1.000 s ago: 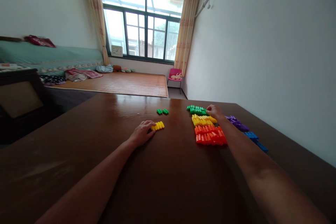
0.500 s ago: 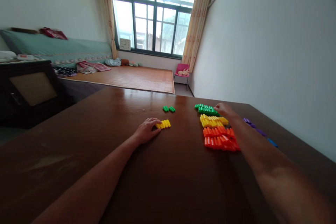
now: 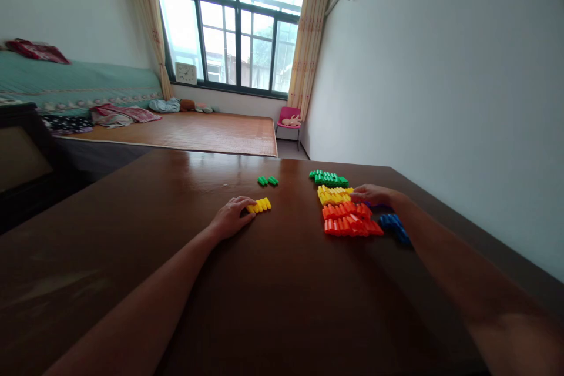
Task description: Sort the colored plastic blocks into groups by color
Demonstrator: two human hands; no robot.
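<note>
My left hand (image 3: 232,217) rests on the table with its fingers bent against the left end of a short row of yellow pieces (image 3: 263,205). Beyond that row lie a few small green pieces (image 3: 268,181). My right hand (image 3: 372,194) reaches to the right end of a larger yellow group (image 3: 332,195), fingertips touching it; whether a piece is between them is too small to tell. Behind that group are stacked green pieces (image 3: 328,178), and nearer me are orange-red pieces (image 3: 350,220). Blue pieces (image 3: 395,227) lie partly hidden by my right forearm, with a bit of purple beside my wrist.
The brown table (image 3: 273,305) has its far edge before a low bed (image 3: 211,132). A pink chair (image 3: 289,120) stands beyond, near the right wall. At the left is a dark cabinet (image 3: 26,158).
My right hand has moved from the green group toward me, to the yellow group. The view has turned a little right, and more blue pieces show. My left hand stays at the short yellow row.
</note>
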